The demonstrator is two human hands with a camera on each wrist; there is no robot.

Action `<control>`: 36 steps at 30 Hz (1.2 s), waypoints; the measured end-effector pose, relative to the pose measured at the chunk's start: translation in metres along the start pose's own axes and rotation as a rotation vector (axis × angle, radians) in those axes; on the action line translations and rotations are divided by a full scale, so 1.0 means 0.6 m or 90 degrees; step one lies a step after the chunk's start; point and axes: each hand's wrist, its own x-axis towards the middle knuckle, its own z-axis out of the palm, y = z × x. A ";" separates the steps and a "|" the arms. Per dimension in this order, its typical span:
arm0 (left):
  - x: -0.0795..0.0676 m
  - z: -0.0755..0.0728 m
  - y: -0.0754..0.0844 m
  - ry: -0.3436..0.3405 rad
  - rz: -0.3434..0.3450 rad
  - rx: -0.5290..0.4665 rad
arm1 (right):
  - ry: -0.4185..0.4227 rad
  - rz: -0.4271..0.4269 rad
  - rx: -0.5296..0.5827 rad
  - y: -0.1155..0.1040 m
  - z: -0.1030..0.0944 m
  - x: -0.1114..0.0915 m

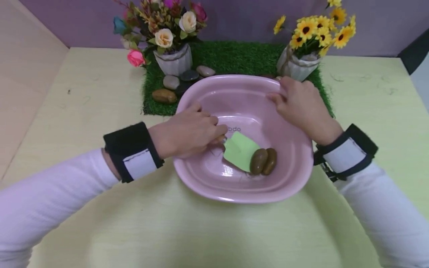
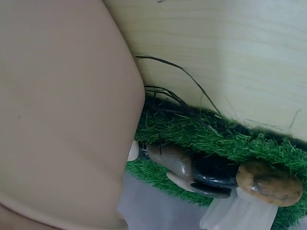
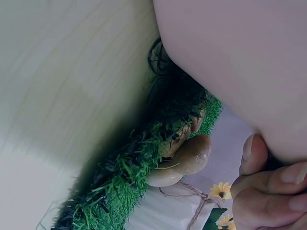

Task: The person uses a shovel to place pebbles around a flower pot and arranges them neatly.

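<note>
A pink oval basin (image 1: pixel 234 193) stands at the middle of the table, overlapping the front of a grass mat. Inside lie a light green paper square (image 1: pixel 239 150) and two brown stones (image 1: pixel 263 161), partly on the paper. My right hand (image 1: pixel 303 106) grips the basin's far right rim; in the right wrist view its curled fingers (image 3: pixel 273 187) show at the edge. My left hand (image 1: pixel 192 130) reaches over the left rim, fingers bent down inside near the paper. Something small and shiny shows by its fingertips; what it holds is hidden. The left wrist view shows only the basin's outer wall (image 2: pixel 67 110).
Behind the basin is the green grass mat (image 1: pixel 231 56). It bears a pot of mixed flowers (image 1: pixel 174 61), a pot of yellow flowers (image 1: pixel 296 65) and several stones, such as a brown one (image 1: pixel 164 96). A purple wall (image 1: pixel 241 22) closes the back.
</note>
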 end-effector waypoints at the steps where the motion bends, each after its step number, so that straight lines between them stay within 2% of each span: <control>1: 0.001 0.000 0.001 0.000 -0.001 -0.004 | 0.001 0.000 0.000 0.001 0.000 -0.001; 4: 0.007 0.001 0.004 -0.001 0.002 -0.013 | 0.008 0.000 -0.004 0.003 -0.001 -0.003; 11: 0.020 0.010 0.008 -0.004 0.013 0.035 | 0.008 0.001 0.004 0.004 0.003 -0.004; 14: 0.020 0.010 0.005 -0.015 0.008 0.004 | 0.009 0.001 0.001 0.004 0.004 -0.004; 19: 0.020 0.004 -0.002 -0.051 -0.003 -0.087 | 0.011 -0.005 0.001 0.003 0.001 -0.002; 22: 0.018 0.001 -0.004 -0.052 -0.012 -0.124 | 0.003 -0.006 0.004 0.001 0.000 0.001; 29: 0.018 0.001 -0.005 -0.029 0.001 -0.137 | -0.005 0.007 0.008 -0.001 -0.002 0.000; 36: 0.023 0.004 -0.009 -0.039 0.017 -0.162 | -0.010 0.013 0.008 0.000 0.001 -0.001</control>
